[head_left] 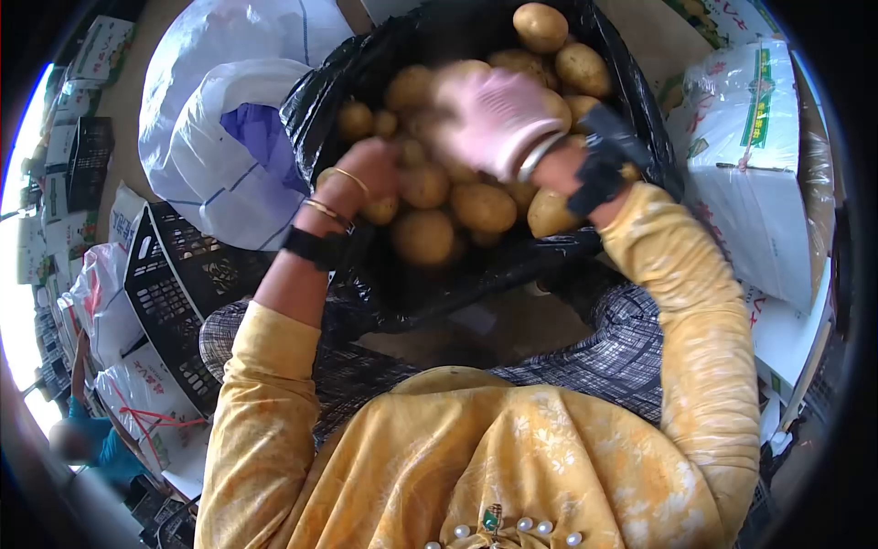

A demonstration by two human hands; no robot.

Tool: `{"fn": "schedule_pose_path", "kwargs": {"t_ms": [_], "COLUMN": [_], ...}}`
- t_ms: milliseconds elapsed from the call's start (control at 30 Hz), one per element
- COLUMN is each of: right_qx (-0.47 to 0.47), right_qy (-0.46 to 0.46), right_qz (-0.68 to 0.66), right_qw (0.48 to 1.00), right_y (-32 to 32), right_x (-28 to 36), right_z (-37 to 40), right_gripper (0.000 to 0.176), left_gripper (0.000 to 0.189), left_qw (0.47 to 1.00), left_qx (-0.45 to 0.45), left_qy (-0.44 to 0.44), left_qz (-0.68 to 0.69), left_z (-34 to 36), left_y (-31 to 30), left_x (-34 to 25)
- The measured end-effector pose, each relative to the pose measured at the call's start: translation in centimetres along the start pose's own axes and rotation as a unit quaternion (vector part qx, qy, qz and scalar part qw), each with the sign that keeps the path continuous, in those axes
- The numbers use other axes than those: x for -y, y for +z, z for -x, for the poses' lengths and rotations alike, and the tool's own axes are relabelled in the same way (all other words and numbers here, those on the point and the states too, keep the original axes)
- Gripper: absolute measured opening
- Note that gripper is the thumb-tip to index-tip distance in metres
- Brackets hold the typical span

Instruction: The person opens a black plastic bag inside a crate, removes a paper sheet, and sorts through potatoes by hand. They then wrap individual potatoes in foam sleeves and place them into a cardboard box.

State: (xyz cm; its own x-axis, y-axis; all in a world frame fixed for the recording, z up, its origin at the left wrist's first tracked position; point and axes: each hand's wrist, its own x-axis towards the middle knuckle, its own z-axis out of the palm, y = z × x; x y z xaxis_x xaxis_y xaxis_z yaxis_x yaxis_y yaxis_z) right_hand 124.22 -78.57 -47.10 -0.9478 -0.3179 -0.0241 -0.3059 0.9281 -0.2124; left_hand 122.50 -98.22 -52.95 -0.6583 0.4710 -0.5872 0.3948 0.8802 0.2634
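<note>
Many potatoes (483,208) fill a box lined with a black plastic bag (315,105), in front of my knees. My left hand (366,171), bare, with bangles and a black band at the wrist, is among the potatoes at the left side; its fingers are blurred and partly hidden. My right hand (498,119), in a pink glove, is over the middle of the heap, smeared by motion. Whether either hand grips a potato cannot be made out. One potato (540,27) lies at the far edge of the heap, and a large one (423,238) at the near side.
A white woven sack (197,174) with a purple inside stands open to the left. Below it is a black plastic crate (165,293). White printed cartons (745,201) wrapped in clear film stand at the right. A person in a teal sleeve (114,453) is at the lower left.
</note>
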Motion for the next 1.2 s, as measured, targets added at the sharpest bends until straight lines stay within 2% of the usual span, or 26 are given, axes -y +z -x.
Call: {"fn": "schedule_pose_path", "kwargs": {"t_ms": [33,100,167,267,300,333,367,433,500,533,567,600,633,700,733,767,833,900,967,1000,1033,1067,1100,1133,1167,1200], "right_qx": [0.191,0.301,0.26,0.251,0.264,0.192,0.239,0.185,0.176,0.15,0.122,0.109,0.041,0.184,0.197,0.216,0.204,0.186,0.201,0.13,0.068,-0.011,-0.089,-0.115,-0.138,-0.16], "right_qy": [0.027,-0.03,-0.051,-0.02,0.009,-0.032,0.093,0.094,0.152,0.196,0.237,0.109,-0.116,0.126,0.141,0.147,0.154,0.155,0.359,0.302,0.233,0.139,0.04,-0.006,-0.033,-0.055], "right_qz": [-0.088,-0.156,-0.068,-0.173,-0.374,-0.476,-0.683,-0.814,-0.865,-0.836,-0.804,-0.716,-0.451,-0.532,-0.493,-0.427,-0.419,-0.482,-0.686,-0.764,-0.836,-0.847,-0.844,-0.831,-0.811,-0.789], "right_qw": [0.977,0.94,0.962,0.952,0.889,0.857,0.684,0.543,0.444,0.489,0.531,0.681,0.884,0.817,0.836,0.866,0.871,0.842,0.6,0.555,0.492,0.513,0.528,0.544,0.568,0.591], "right_y": [0.3,4.3,8.0,6.3,6.4,8.4,6.4,4.6,4.2,5.5,6.8,6.9,8.5,6.3,7.3,7.4,8.1,9.1,4.7,2.7,0.7,-1.6,-4.0,-6.9,-9.7,-12.2], "right_x": [1.7,3.5,4.5,2.9,0.9,-2.0,-3.3,-5.8,-7.7,-8.5,-9.2,-9.3,-10.4,-7.4,-7.3,-6.7,-5.9,-5.8,-3.9,-3.3,-2.8,-2.1,-1.5,-1.5,-1.4,-1.5], "right_z": [-0.7,-0.8,-0.4,0.9,1.1,0.6,1.5,2.2,2.5,2.0,1.6,2.1,1.4,1.3,1.1,0.9,0.7,1.1,1.1,1.1,1.2,0.8,0.2,0.1,-0.2,-0.9], "right_gripper": [0.039,0.055,0.064,0.059,0.056,0.05,0.046,0.046,0.037,0.03,0.025,0.023,0.027,0.034,0.045,0.052,0.052,0.041,0.031,0.028,0.025,0.024,0.023,0.023,0.023,0.024], "left_gripper": [0.04,0.047,0.051,0.049,0.049,0.048,0.048,0.045,0.047,0.047,0.05,0.053,0.055,0.061,0.061,0.063,0.066,0.069,0.068,0.065,0.054,0.048,0.04,0.038,0.03,0.033], "left_qw": [1.0,0.999,0.994,0.992,0.992,0.986,0.971,0.953,0.99,0.989,0.996,0.984,0.987,0.978,0.978,0.988,0.991,0.979,0.931,0.899,0.861,0.824,0.788,0.752,0.684,0.696], "left_qx": [0.01,-0.016,-0.096,-0.117,-0.121,-0.138,-0.15,-0.164,0.004,0.005,0.081,0.157,0.134,0.103,0.11,0.052,-0.013,-0.103,-0.214,-0.294,-0.306,-0.435,-0.364,-0.504,-0.523,-0.63], "left_qy": [0.024,0.036,0.043,0.039,0.042,0.032,0.022,-0.014,-0.122,-0.122,-0.018,0.087,0.036,-0.064,-0.063,-0.082,-0.104,0.039,0.102,0.111,0.082,0.176,0.075,0.183,0.27,0.255], "left_qz": [0.004,-0.031,-0.043,-0.01,-0.015,0.083,0.182,0.254,0.075,0.079,0.038,-0.007,-0.081,-0.167,-0.166,-0.123,-0.084,0.173,0.279,0.306,0.399,0.319,0.49,0.384,0.431,0.234], "left_z": [0.5,0.3,1.9,2.4,2.1,1.5,1.0,-0.2,-2.4,-3.8,-5.4,-7.7,-9.6,-10.0,-8.8,-7.7,-5.7,-3.5,-1.3,0.1,1.5,2.0,4.5,4.1,5.0,6.0], "left_y": [1.6,6.1,6.0,5.6,5.0,4.2,3.7,1.6,-0.8,-0.5,0.4,1.8,4.0,5.3,4.8,4.2,4.4,4.9,3.0,1.1,-1.7,-4.4,-8.0,-10.5,-14.0,-17.4], "left_x": [0.2,1.9,1.2,1.0,1.5,2.4,3.1,2.9,0.9,0.7,0.7,1.2,1.5,0.2,-0.5,-1.0,-0.7,0.0,-1.1,-2.1,-3.0,-3.1,-4.6,-3.8,-5.2,-6.5]}}
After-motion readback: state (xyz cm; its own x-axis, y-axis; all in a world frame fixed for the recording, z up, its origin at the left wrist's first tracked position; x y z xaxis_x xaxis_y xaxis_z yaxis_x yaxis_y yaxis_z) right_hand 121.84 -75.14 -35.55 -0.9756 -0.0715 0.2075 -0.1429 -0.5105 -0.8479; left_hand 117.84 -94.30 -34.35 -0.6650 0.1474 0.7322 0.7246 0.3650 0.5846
